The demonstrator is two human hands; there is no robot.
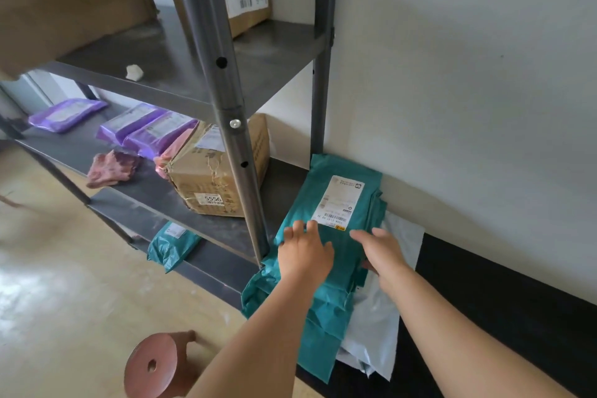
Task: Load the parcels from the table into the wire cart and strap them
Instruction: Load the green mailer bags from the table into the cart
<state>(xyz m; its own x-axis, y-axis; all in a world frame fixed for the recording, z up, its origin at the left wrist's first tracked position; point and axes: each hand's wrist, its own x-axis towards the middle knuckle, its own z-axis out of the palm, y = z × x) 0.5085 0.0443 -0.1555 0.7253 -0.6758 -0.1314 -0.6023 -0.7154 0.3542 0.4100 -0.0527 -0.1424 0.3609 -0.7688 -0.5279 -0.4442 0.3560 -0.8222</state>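
A stack of teal mailer parcels (pixel 336 200) with a white label lies on a black table (pixel 484 294) against the wall, over a white mailer (pixel 381 326). My left hand (pixel 305 254) rests flat on the top teal parcel, fingers spread near its left edge. My right hand (pixel 382 252) lies on the parcel's right edge, fingers straight, thumb tucked under the side. No wire cart is in view.
A grey metal shelf rack (pixel 226 100) stands left of the table, holding cardboard boxes (pixel 210 178), purple mailers (pixel 145 129), a pink bag (pixel 111 168) and a small teal parcel (pixel 171 244). A reddish round stool (pixel 153 365) stands on the floor below.
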